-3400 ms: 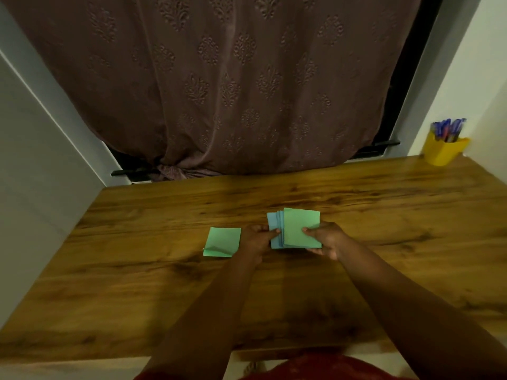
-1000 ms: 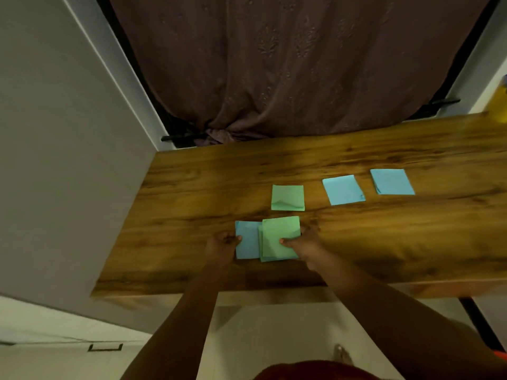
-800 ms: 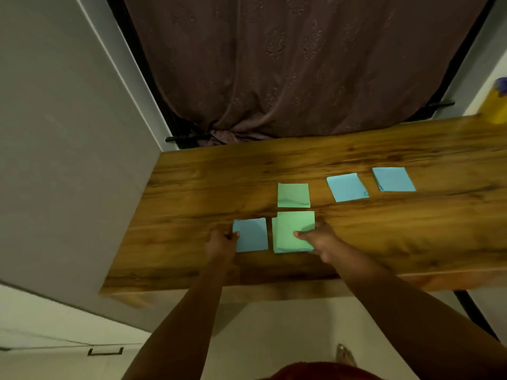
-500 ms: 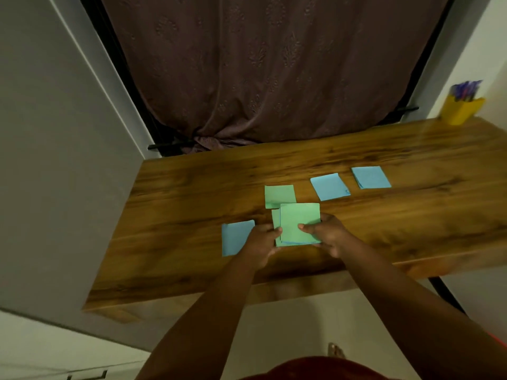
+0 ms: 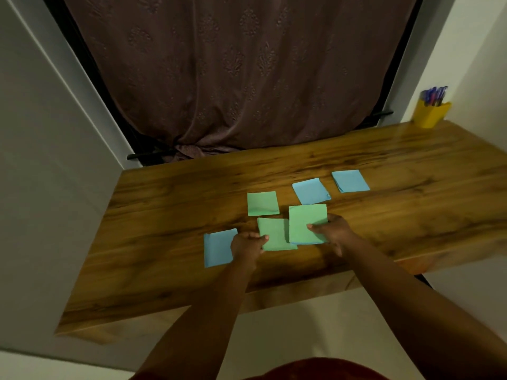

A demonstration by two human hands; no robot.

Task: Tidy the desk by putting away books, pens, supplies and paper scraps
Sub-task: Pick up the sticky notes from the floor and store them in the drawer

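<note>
My right hand (image 5: 333, 233) holds a small stack of paper squares (image 5: 307, 220) with a green one on top, just above the wooden desk (image 5: 170, 259). My left hand (image 5: 247, 244) pinches a single green square (image 5: 275, 233) that lies to the left of the stack. A blue square (image 5: 218, 250) lies flat by my left wrist. Another green square (image 5: 262, 203) lies behind, and two blue squares (image 5: 311, 191) (image 5: 350, 181) lie further right.
A yellow pen holder (image 5: 430, 113) with several pens stands in the desk's far right corner by the wall. A brown curtain (image 5: 247, 78) hangs behind the desk. A grey wall (image 5: 41, 187) borders the left side. The desk's front edge is near my forearms.
My left hand has left the blue square on the desk and drawn one green square off the stack to the left. The right hand still holds the stack.
</note>
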